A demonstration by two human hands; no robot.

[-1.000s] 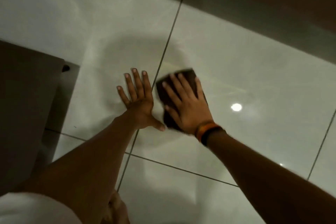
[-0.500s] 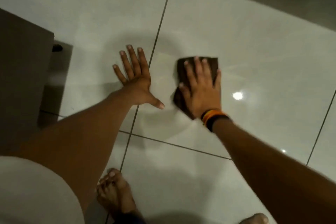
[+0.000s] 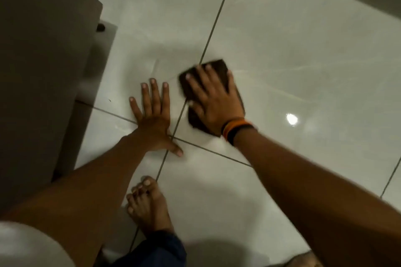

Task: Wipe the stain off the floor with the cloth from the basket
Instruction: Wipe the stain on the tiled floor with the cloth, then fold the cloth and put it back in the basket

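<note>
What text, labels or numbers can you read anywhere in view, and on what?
None: no readable text in this view.
Cloth under the right hand: plain dark, no label showing.
Wristbands: striped, no lettering visible.
Floor, cabinet: unmarked.

Dim, warm indoor light. One small bright glare spot [image 3: 291,119] on the glossy floor tiles [image 3: 303,50], right of the right hand [image 3: 213,102]. Soft shadows pool along the near edge of the floor. Cloth [image 3: 217,67] edges smeared by motion blur. Grout lines bow toward the frame edges; overall soft, grainy.
</note>
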